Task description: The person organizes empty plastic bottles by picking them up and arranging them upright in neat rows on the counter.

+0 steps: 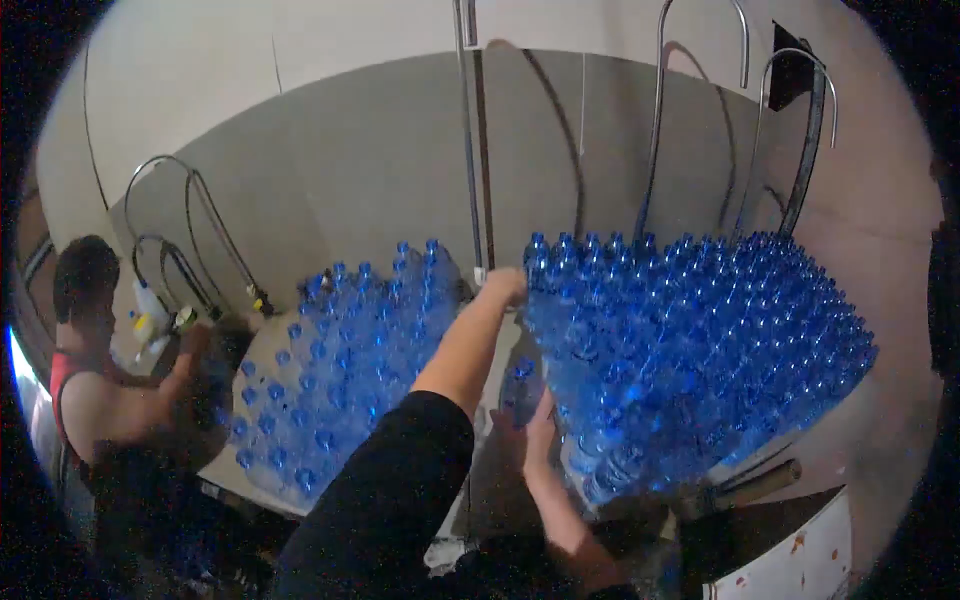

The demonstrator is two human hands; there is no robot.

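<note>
My left hand (pixel 510 287), at the end of a black sleeve, reaches far forward beside the foot of a tall metal pipe (pixel 467 150). Its fingers look closed, but I cannot make out what is in them. Just to its right stand the back bottles of a big group of blue plastic bottles (pixel 690 330). Nearer to me, my right hand (pixel 538 432) is closed around a blue plastic bottle (pixel 520 388), which is held roughly upright in the gap between two bottle groups.
A second group of blue bottles (pixel 345 365) stands on the left of the pale table (pixel 265 345). Curved metal pipes (pixel 655 120) rise at the back. On the far left a person (pixel 110 400) works by a white bottle (pixel 150 305). A stained white panel (pixel 790 560) is at lower right.
</note>
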